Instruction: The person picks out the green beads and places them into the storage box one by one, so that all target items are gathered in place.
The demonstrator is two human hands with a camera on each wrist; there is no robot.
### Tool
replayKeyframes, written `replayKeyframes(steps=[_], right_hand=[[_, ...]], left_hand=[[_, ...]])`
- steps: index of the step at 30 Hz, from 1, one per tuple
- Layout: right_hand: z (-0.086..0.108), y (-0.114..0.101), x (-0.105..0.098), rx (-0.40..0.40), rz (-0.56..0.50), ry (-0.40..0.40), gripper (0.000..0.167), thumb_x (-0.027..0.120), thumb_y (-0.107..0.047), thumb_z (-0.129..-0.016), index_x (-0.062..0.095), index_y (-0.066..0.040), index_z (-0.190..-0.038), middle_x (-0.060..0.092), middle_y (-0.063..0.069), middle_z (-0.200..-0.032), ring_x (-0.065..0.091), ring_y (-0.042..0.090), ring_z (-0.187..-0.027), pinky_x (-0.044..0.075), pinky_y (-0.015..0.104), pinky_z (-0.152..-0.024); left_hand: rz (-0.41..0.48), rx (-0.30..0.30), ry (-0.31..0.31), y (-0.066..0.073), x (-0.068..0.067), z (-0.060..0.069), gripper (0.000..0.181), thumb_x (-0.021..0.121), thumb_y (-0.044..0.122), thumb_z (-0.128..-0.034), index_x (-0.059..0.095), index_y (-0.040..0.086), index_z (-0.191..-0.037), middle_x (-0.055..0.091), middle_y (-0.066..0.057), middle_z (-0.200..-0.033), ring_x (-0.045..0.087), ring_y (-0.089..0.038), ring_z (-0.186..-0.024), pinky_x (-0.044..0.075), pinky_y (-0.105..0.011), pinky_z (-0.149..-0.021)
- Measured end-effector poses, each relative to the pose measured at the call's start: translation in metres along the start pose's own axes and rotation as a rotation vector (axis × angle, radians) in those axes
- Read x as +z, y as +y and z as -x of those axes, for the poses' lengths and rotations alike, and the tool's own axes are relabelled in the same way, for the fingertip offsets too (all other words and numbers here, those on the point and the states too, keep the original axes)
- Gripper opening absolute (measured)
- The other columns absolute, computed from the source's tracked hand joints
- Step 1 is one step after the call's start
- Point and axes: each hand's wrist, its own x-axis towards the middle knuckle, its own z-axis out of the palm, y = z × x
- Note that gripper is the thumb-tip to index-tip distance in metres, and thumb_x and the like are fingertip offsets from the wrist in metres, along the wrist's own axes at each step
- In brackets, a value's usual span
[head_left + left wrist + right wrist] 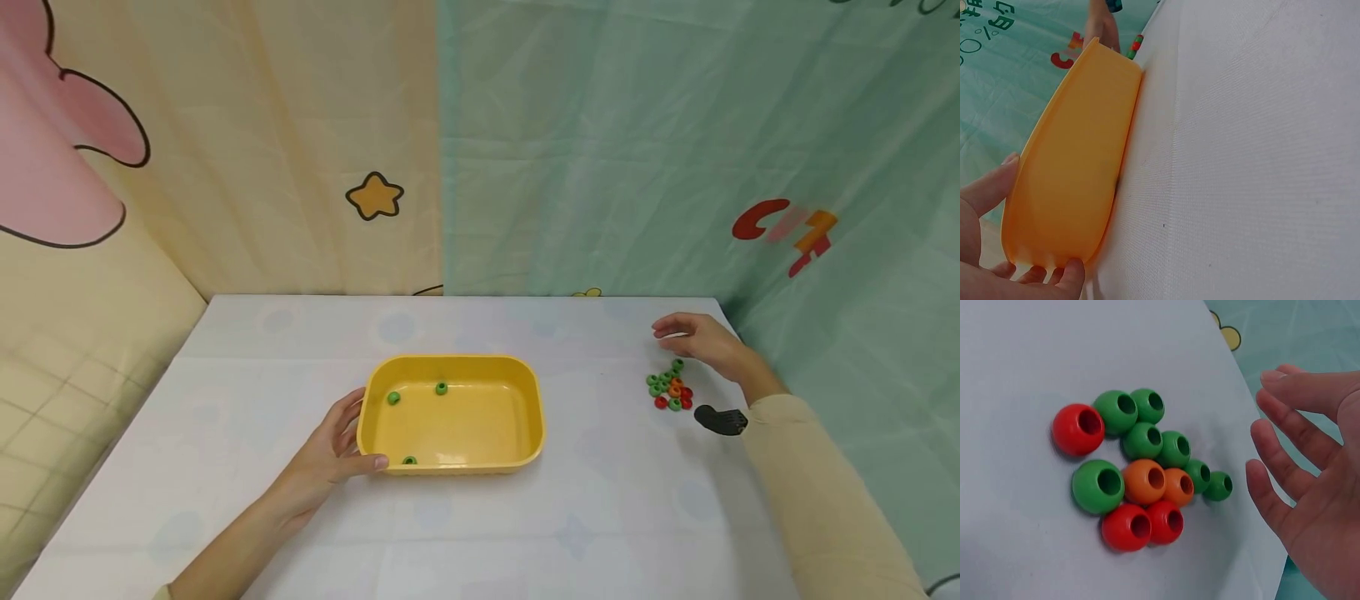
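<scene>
A yellow plastic tray point(465, 425) sits mid-table with three green beads in it: one green bead point(393, 398) at left, another point(442, 388) near the back wall, a third point(409, 460) by the front wall. My left hand point(330, 454) grips the tray's left end, thumb over the front rim and fingers along the side; the left wrist view shows them against its outer wall point(1072, 162). At the right, my right hand point(701, 340) hovers beside a cluster of green, orange and red beads point(1144, 441). Its fingers point(1297, 428) are loosely bent and hold nothing.
A black strap-like piece point(721, 420) shows at the right wrist. The white table point(585, 517) ends at the back against a beige and green curtain point(585, 150), which also runs along its right side.
</scene>
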Motion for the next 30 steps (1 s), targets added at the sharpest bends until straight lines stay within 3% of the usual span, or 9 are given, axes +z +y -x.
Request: replayKeyframes(steps=[9,15,22,26,30], right_hand=[[0.012,0.018,-0.006,0.065,0.003,0.021,0.047,0.058,-0.017,-0.107,0.047,0.003,-0.148,0.050,0.028,-0.144,0.048,0.039,-0.129,0.049,0.041,-0.100],[0.016,0.030,-0.005,0.095,0.013,0.040,0.048,0.061,-0.018,-0.106,0.049,0.003,-0.147,0.051,0.027,-0.143,0.050,0.037,-0.122,0.051,0.037,-0.095],[0.018,0.045,-0.003,0.082,0.024,0.026,0.049,0.065,-0.012,-0.102,0.051,0.006,-0.146,0.052,0.029,-0.145,0.049,0.038,-0.127,0.050,0.028,-0.091],[0.017,0.048,-0.001,0.104,0.034,0.026,0.050,0.069,-0.009,-0.099,0.054,0.005,-0.144,0.052,0.027,-0.144,0.048,0.036,-0.124,0.049,0.024,-0.089],[0.014,0.049,0.000,0.117,0.064,0.022,0.047,0.070,-0.008,-0.096,0.059,0.004,-0.140,0.054,0.022,-0.133,0.049,0.033,-0.116,0.048,0.028,-0.089]], left_hand=[[-0.009,0.000,0.006,-0.001,0.000,-0.001,0.109,0.084,0.000,-0.0844,0.012,0.015,-0.165,0.013,-0.009,-0.171,0.015,-0.031,-0.155,0.030,-0.030,-0.117],[0.001,0.007,0.002,-0.001,0.001,-0.001,0.108,0.083,-0.001,-0.0847,0.013,0.016,-0.165,0.015,-0.008,-0.170,0.017,-0.031,-0.155,0.036,-0.020,-0.112],[0.015,0.013,-0.006,0.001,0.001,0.000,0.109,0.083,0.000,-0.0855,0.011,0.015,-0.166,0.015,-0.009,-0.170,0.015,-0.031,-0.156,0.030,-0.031,-0.118],[0.016,0.006,-0.004,0.000,0.001,0.000,0.108,0.083,0.000,-0.0859,0.011,0.015,-0.166,0.015,-0.009,-0.170,0.015,-0.031,-0.155,0.032,-0.026,-0.116],[0.013,0.001,0.001,-0.001,0.001,0.000,0.109,0.083,0.000,-0.0852,0.011,0.015,-0.166,0.015,-0.009,-0.170,0.016,-0.031,-0.155,0.035,-0.022,-0.113]])
